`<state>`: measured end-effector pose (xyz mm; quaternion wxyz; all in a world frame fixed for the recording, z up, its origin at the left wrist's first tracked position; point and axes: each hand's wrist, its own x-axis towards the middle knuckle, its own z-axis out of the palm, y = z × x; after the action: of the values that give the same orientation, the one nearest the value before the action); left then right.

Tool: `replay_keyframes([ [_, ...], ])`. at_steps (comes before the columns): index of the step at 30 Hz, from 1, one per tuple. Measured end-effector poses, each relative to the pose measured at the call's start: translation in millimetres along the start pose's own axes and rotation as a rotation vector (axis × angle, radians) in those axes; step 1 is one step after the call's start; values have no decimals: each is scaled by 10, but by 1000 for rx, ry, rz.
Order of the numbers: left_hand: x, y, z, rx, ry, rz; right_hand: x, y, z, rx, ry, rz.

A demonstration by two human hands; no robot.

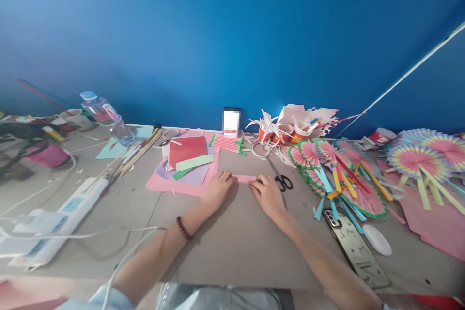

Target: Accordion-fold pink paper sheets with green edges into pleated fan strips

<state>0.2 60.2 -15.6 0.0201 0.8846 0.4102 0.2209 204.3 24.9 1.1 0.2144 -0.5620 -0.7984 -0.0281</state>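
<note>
Head view: my left hand (218, 188) and right hand (268, 193), fingers bunched together, pin the ends of a narrow pink paper strip (245, 178) flat on the grey cardboard sheet (232, 247). I judge it not yet pleated. Finished pink-and-green pleated paper fans (358, 198) lie to the right.

Plain blue painted wall (232, 34) fills far side; thin white diagonal strip (399, 81) crosses it at right; grey flat tabletop (127, 203) near.

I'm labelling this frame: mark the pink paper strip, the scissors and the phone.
pink paper strip (244, 178), head view, middle of its exposed length.
scissors (284, 183), head view, black handles.
phone (356, 248), head view, middle of its back.
</note>
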Motion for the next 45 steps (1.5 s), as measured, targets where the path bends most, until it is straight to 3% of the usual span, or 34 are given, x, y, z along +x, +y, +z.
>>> replay_keyframes([
  [6, 33, -136, 14, -8, -6, 60, 66, 129, 99, 207, 26, 10],
  [12, 28, -116, -24, 125, -30, 93, 79, 126, 72, 155, 18, -20],
  [24, 17, -74, -68, 93, -6, 57, 67, 126, 50, 230, 68, -4],
  [31, 10, -132, -101, 145, 1, 195, 54, 108, -14, 125, 93, -20],
  [38, 24, -34, -261, 159, -6, 156, 38, 59, -49, 130, 119, -18],
  [45, 23, -36, -286, 107, 13, 127, 21, 3, -86, 185, 163, -29],
])
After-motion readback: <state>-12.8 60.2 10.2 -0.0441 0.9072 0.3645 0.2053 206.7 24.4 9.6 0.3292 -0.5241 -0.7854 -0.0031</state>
